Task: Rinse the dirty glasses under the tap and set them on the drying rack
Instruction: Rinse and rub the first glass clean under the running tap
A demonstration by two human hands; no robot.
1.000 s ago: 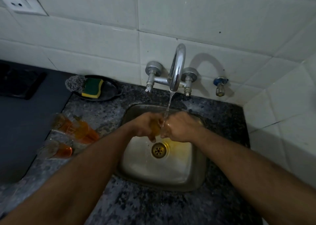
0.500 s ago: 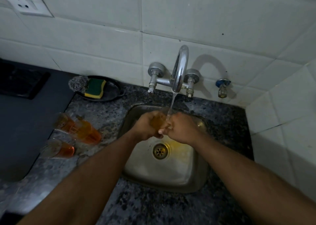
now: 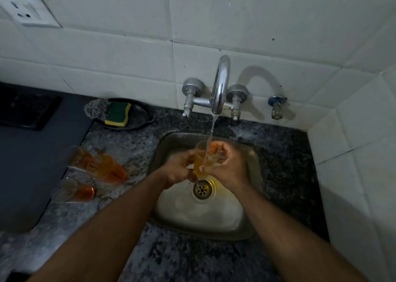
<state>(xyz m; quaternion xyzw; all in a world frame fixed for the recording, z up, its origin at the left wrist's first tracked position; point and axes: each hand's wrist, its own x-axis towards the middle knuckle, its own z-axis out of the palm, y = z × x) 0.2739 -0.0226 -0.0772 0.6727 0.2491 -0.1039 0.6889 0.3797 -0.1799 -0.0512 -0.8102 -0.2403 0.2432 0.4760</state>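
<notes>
Over the sink, from my head camera looking down: both forearms reach in from the near edge toward running water.
Wall: white tiles (image 3: pixel 257 24) fill the far side and the right side; I see a white socket plate (image 3: pixel 25 14) at the far left.
Counter: dark speckled stone (image 3: pixel 192 260) surrounds the basin on every side.
Dark surface: a flat dark grey area (image 3: pixel 32 153) lies to the left of the stone.
Sink: a small steel basin (image 3: pixel 203 217) sits at centre, with a brass-coloured drain (image 3: pixel 202 189) in its floor.
Tap: a chrome spout (image 3: pixel 220 84) on the far wall pours a thin stream straight down.
Small valve: a blue-topped valve (image 3: pixel 276 106) sits on the wall to the right of the tap.
Dish: a black dish (image 3: pixel 141 114) on the far left of the counter holds a green and yellow sponge (image 3: pixel 117 113) beside a steel scourer (image 3: pixel 96 109).
Waiting glasses: several orange-tinted glasses (image 3: pixel 98 164) lie on their sides on the counter, left of the basin.
Glass in hand: one amber-tinted glass (image 3: pixel 202 157) is tilted under the stream, above the drain, mouth toward the far side.
Left hand (image 3: pixel 177 170): I see its fingers curled around the glass's lower left side.
Right hand (image 3: pixel 227 168): its fingers clasp the glass from the right, thumb across the near side.
</notes>
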